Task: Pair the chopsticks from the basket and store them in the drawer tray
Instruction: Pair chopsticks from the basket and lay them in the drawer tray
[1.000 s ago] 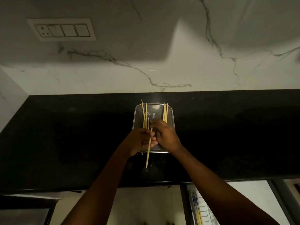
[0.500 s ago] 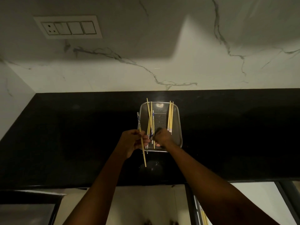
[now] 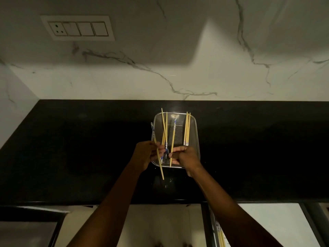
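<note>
A metal mesh basket (image 3: 195, 132) sits on the black counter and holds several pale wooden chopsticks with blue-patterned ends. My left hand (image 3: 146, 155) is closed around one chopstick (image 3: 159, 163) at the basket's left edge, its thin tip pointing toward me. Over the basket's near end, my right hand (image 3: 186, 157) pinches another chopstick (image 3: 172, 139), blue end pointing away. A bundle of chopsticks (image 3: 187, 129) lies along the basket's right side, and others (image 3: 164, 129) lean at its left. The drawer tray (image 3: 219, 234) shows at the bottom, partly hidden by my right forearm.
The black counter (image 3: 71, 157) runs full width under a white marble wall. A switch panel (image 3: 78, 28) is on the wall at upper left. An open drawer front and white cabinet faces lie below the counter edge.
My right hand has lifted a second chopstick out of the basket. My left hand has kept its chopstick, which has tilted so its blue end leans left past the basket rim.
</note>
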A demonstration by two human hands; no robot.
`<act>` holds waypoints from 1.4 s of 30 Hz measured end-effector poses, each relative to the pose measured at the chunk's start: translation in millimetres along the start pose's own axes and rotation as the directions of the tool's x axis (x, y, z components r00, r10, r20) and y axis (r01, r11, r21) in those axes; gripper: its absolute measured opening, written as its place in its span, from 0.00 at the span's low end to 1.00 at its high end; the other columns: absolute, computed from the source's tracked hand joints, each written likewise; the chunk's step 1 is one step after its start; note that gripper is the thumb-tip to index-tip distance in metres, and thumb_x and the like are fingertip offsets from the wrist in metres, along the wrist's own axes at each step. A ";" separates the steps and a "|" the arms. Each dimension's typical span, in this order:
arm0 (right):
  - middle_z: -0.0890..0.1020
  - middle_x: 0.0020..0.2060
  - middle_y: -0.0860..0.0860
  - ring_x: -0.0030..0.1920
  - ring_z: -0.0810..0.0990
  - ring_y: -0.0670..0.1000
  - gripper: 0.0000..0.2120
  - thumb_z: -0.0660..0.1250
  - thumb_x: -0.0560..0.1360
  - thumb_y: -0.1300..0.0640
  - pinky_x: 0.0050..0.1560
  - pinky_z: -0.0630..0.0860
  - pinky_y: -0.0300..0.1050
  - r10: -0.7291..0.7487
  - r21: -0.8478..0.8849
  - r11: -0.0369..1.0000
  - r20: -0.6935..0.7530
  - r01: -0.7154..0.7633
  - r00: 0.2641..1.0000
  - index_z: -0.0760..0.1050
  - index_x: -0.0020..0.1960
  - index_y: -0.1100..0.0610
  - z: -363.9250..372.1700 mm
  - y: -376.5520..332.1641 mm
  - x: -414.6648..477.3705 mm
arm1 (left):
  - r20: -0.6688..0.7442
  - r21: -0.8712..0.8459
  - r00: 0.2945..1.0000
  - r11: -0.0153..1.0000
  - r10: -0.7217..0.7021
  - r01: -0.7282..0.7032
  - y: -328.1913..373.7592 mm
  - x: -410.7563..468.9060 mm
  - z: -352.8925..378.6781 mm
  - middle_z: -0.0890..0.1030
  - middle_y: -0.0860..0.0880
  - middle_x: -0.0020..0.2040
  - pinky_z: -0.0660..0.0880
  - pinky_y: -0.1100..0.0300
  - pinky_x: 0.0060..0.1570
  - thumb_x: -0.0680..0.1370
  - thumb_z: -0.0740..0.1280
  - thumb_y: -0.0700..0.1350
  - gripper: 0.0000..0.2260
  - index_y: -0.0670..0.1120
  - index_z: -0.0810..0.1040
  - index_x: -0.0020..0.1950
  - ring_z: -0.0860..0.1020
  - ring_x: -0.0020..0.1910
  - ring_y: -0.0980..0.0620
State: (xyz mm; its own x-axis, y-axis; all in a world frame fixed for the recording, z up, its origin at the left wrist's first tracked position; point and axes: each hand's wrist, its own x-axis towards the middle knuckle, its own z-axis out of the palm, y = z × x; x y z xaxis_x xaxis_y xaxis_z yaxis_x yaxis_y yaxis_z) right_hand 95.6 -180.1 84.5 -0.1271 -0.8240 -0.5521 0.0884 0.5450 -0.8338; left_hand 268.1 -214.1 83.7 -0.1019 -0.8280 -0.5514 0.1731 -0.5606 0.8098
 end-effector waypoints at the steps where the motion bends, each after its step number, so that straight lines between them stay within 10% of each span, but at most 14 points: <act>1: 0.87 0.43 0.55 0.41 0.87 0.49 0.09 0.75 0.71 0.67 0.36 0.81 0.38 -0.004 0.001 1.000 0.041 0.004 0.999 0.81 0.49 0.59 0.3 -0.7 -6.6 | 0.005 -0.004 1.000 1.000 -0.006 0.006 1.0 0.7 4.1 0.87 0.42 0.49 0.84 0.58 0.42 0.83 0.62 0.38 0.07 0.39 0.79 0.57 0.88 0.46 0.47; 21: 0.87 0.40 0.53 0.39 0.87 0.47 0.02 0.72 0.77 0.62 0.38 0.82 0.37 -0.062 -0.217 0.970 0.214 0.109 0.975 0.83 0.49 0.58 2.3 3.1 -36.6 | 0.078 0.094 0.997 0.995 0.014 -0.022 3.9 -8.3 6.0 0.88 0.44 0.47 0.83 0.60 0.39 0.81 0.64 0.36 0.07 0.38 0.80 0.56 0.88 0.46 0.46; 27: 0.83 0.34 0.53 0.30 0.82 0.44 0.08 0.69 0.79 0.59 0.31 0.78 0.34 -0.173 -0.331 0.931 -0.028 0.154 0.985 0.80 0.41 0.57 6.2 -15.0 5.7 | 0.025 0.076 0.999 0.996 0.045 -0.047 2.7 -11.7 -3.5 0.88 0.44 0.45 0.83 0.61 0.38 0.81 0.64 0.36 0.06 0.37 0.79 0.55 0.88 0.44 0.47; 32: 0.86 0.45 0.58 0.47 0.86 0.55 0.08 0.71 0.78 0.57 0.54 0.82 0.52 -0.195 -0.468 0.872 -0.062 0.144 0.979 0.82 0.51 0.62 22.0 -24.4 39.5 | 0.013 0.084 0.999 0.996 0.031 -0.032 0.5 -14.5 -9.2 0.88 0.43 0.45 0.83 0.59 0.39 0.81 0.63 0.36 0.07 0.38 0.80 0.53 0.88 0.45 0.46; 42: 0.85 0.51 0.60 0.53 0.85 0.55 0.09 0.69 0.79 0.60 0.59 0.81 0.52 -0.207 -0.611 0.781 -0.057 0.130 0.977 0.81 0.55 0.65 34.2 -23.3 57.2 | -0.015 0.074 1.000 0.997 0.012 -0.011 0.9 -16.6 -17.1 0.88 0.45 0.45 0.83 0.60 0.38 0.82 0.62 0.37 0.07 0.39 0.79 0.56 0.88 0.45 0.47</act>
State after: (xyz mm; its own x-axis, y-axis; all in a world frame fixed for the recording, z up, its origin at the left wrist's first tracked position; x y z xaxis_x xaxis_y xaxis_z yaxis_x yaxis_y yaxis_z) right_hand 120.0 -245.2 72.4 -0.1985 -0.9090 -0.3666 -0.5515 0.4128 -0.7249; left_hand 286.7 -200.6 90.2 -0.0850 -0.8345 -0.5444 0.1016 -0.5508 0.8284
